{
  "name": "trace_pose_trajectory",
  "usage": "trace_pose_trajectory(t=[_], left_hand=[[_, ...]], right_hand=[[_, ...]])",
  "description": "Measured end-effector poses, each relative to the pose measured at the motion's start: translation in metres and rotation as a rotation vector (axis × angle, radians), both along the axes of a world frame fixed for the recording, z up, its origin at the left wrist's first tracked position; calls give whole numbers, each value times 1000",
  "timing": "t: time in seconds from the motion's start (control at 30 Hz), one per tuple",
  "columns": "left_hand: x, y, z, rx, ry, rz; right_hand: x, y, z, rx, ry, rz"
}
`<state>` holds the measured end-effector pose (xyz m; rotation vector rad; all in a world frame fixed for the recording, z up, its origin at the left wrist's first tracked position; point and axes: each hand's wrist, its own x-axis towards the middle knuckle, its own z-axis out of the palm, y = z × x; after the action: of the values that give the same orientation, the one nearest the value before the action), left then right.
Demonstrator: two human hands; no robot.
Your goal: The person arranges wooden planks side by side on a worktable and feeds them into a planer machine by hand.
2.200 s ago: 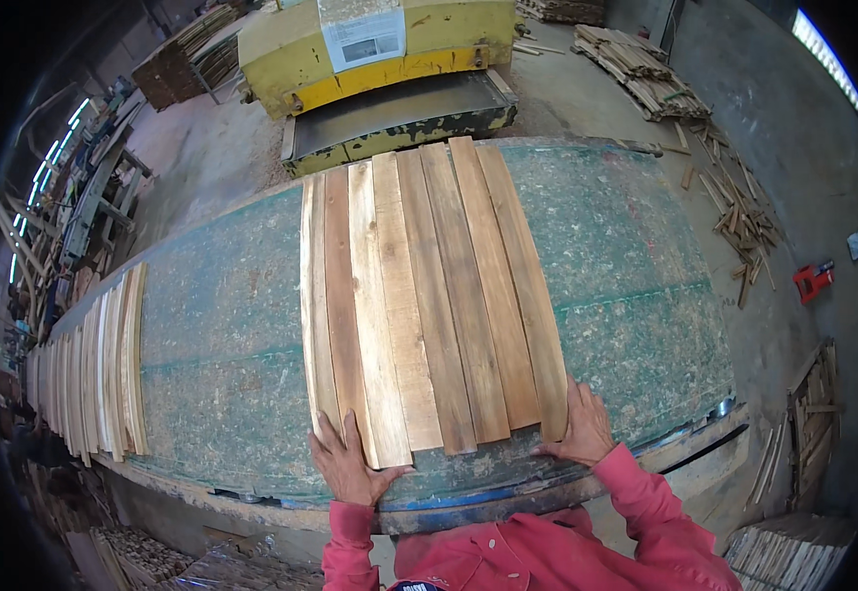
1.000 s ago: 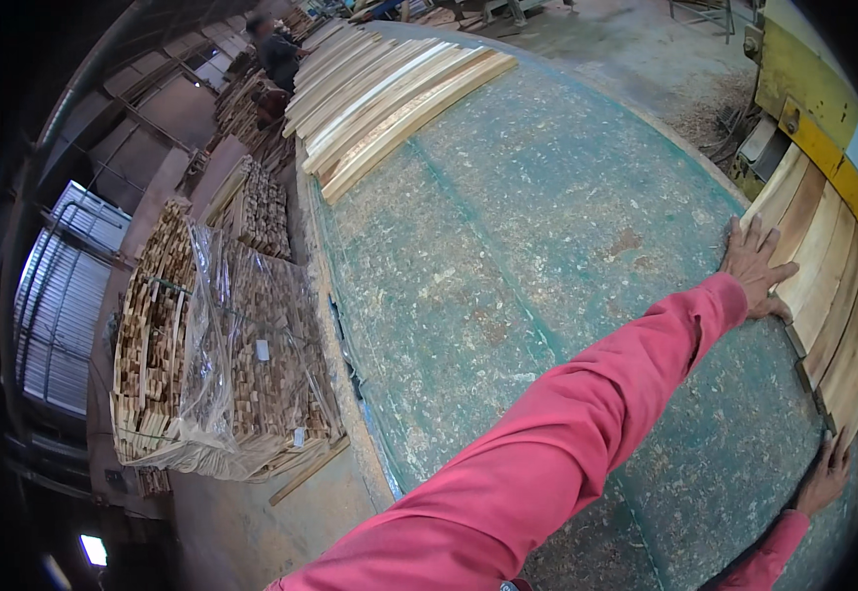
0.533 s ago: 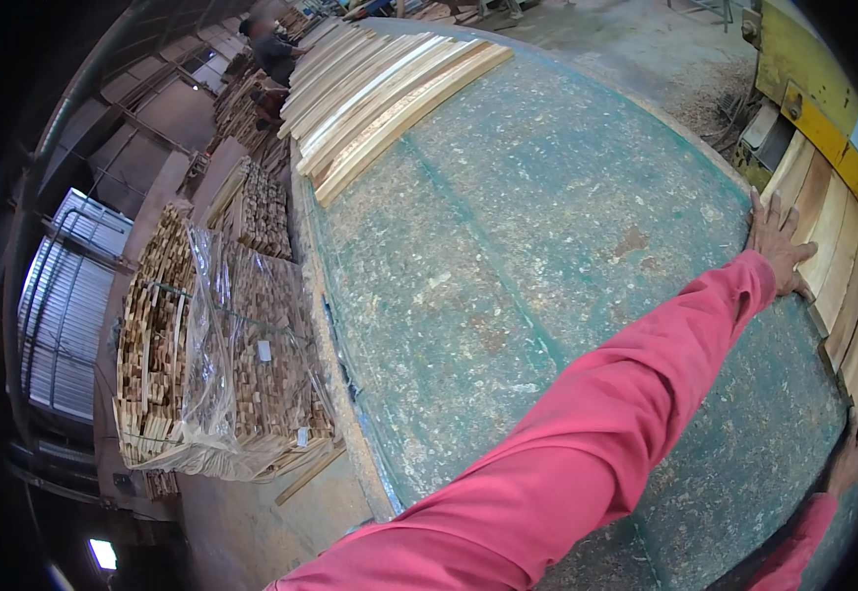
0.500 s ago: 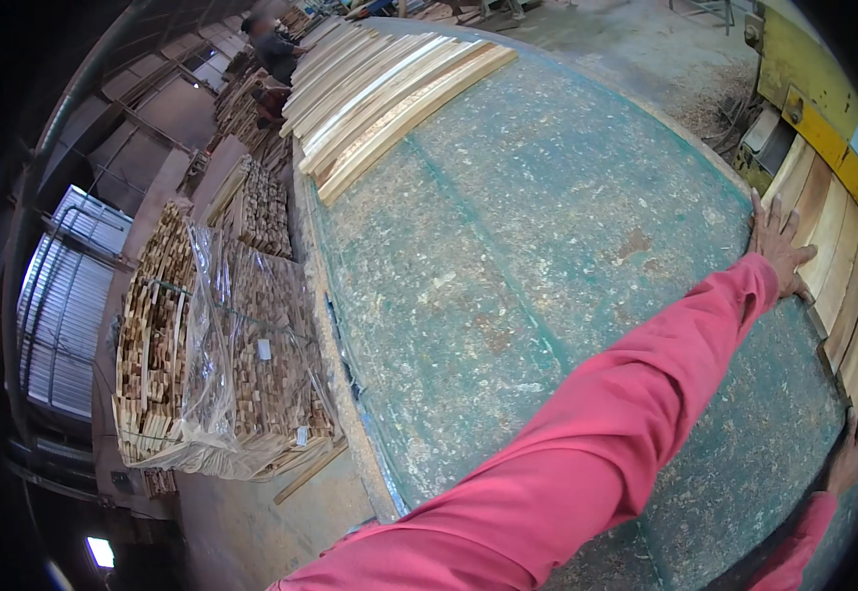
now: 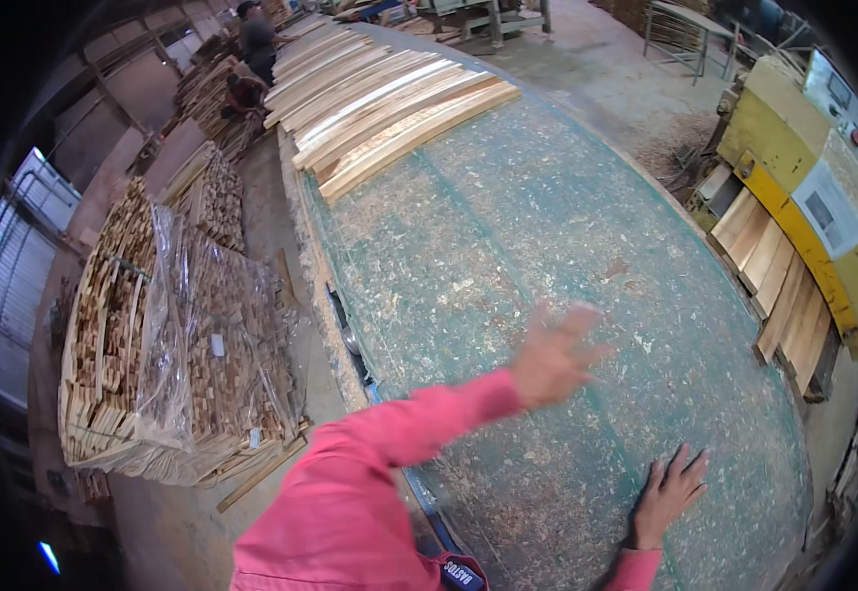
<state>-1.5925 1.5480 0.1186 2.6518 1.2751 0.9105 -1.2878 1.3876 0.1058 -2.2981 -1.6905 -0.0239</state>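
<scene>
My left hand (image 5: 552, 360), blurred by motion, is over the worn green tabletop (image 5: 547, 246) with fingers spread and nothing in it. Below it to the right, my right hand (image 5: 667, 492) is open and empty on or just above the tabletop, fingers extended. A set of side-by-side boards (image 5: 779, 295) sits partly inside the low opening of a yellow machine (image 5: 784, 128) at the right, apart from both hands. Farther along the table, a row of several pale boards (image 5: 390, 118) lies crosswise.
A plastic-wrapped stack of cut wood (image 5: 133, 355) stands left of the table. Two people (image 5: 257, 44) are at the far left end. A metal stand (image 5: 685, 30) is behind the table, and more scrap wood (image 5: 857, 443) lies at the lower right.
Both my hands have come off the boards and moved left, toward me. The boards sit at the machine's opening, off where they first lay on the tabletop. The view has turned left.
</scene>
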Motion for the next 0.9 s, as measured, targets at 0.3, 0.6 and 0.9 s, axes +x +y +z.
trace_pose_trajectory(t=[0.3, 0.6, 0.9], left_hand=[[-374, 80, 0, -104, 335, 906], [-638, 292, 2, -147, 86, 1170], [-754, 452, -29, -337, 16, 1321]], right_hand=[[-1, -5, 2, -43, -34, -41], [-92, 17, -7, -241, -93, -448], [-210, 96, -83, -374, -550, -795]])
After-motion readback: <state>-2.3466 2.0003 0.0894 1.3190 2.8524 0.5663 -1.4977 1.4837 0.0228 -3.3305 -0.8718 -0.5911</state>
